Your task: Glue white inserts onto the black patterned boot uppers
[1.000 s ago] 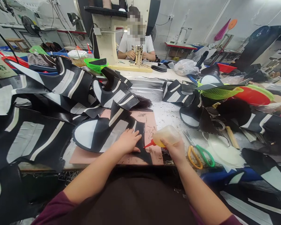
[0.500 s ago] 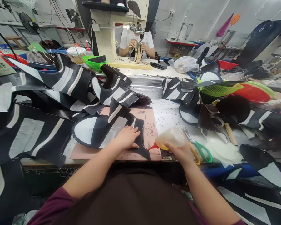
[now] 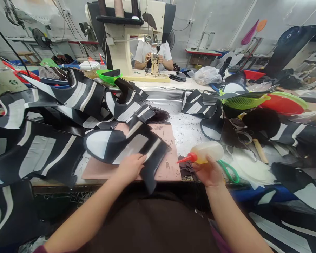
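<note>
My left hand [image 3: 130, 168] is closed on the lower edge of a black leather shoe upper [image 3: 133, 147] with white and grey reinforcing strips. The piece's right end is lifted and bent, partly blurred, and its tip hangs over the front edge of a pink board [image 3: 100, 170]. Its rounded, white-patched toe part lies to the left. In my right hand [image 3: 210, 173] is a translucent squeeze bottle [image 3: 212, 151] with yellowish liquid. The bottle's red nozzle points left, apart from the leather.
More shoe uppers [image 3: 37, 151] are heaped on the left and others [image 3: 200, 103] lie at the right. Green-handled scissors [image 3: 230, 172] lie behind my right hand, near a wooden handle [image 3: 260, 151]. A person [image 3: 154, 56] sits behind the sewing machine [image 3: 118, 45].
My left hand has gone from lying flat on the upper to gripping its edge, and the right end has lifted. The bottle has moved right, its nozzle off the leather's edge.
</note>
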Demonstrator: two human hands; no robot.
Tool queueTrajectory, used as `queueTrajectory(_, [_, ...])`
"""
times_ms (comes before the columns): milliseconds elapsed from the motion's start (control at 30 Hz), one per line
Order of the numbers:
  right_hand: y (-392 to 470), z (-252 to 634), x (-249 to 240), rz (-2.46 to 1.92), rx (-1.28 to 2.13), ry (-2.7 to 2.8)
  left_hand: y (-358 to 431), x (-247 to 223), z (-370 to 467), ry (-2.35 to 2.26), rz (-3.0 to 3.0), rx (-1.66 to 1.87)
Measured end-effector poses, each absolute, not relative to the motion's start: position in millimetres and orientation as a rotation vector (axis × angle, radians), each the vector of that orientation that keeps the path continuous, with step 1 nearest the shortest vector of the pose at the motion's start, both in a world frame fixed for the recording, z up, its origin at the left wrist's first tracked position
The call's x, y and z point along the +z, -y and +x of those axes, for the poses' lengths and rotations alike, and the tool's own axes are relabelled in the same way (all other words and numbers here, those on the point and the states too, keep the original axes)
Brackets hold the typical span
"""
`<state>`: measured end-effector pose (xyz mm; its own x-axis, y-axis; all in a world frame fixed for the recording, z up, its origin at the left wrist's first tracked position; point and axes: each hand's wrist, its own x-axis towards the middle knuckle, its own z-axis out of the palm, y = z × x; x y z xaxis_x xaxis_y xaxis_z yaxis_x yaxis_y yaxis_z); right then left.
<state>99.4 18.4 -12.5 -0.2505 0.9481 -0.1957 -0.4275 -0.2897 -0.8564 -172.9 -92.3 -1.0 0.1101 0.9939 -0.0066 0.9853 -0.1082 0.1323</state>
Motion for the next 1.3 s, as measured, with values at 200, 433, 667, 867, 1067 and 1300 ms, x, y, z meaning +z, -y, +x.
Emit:
queueTrajectory(200, [-22.2, 103.2, -4.8, -0.832, 1.667, 0.9, 110.6, 44.2, -237.0, -1.896, 2.185, -0.183])
queueTrajectory(433, [-17.3, 95.6, -7.3, -0.76, 1.711, 0.738, 88.4, 50.8, -173.0, -2.21, 2.157, -0.236])
queueTrajectory(667, [-22.5, 96.8, -17.1, -0.828, 1.663, 0.911, 70.3, 19.7, -148.0, -1.837, 2.313, -0.18])
queueTrajectory(867, [-29.4, 90.9, -29.3, -0.834, 1.652, 0.941, 66.7, 19.6, -159.7, -1.793, 2.484, -0.182])
queueTrajectory(1067, [-45.9, 55.4, -24.5, -0.914, 1.562, 0.986, 49.4, -5.4, -174.3, -2.01, 2.534, -0.214])
queueTrajectory(1300, [-75.4, 0.8, -12.2, -1.108, 1.24, 1.279, 47.8, -12.4, -178.7, -1.979, 2.515, -0.238])
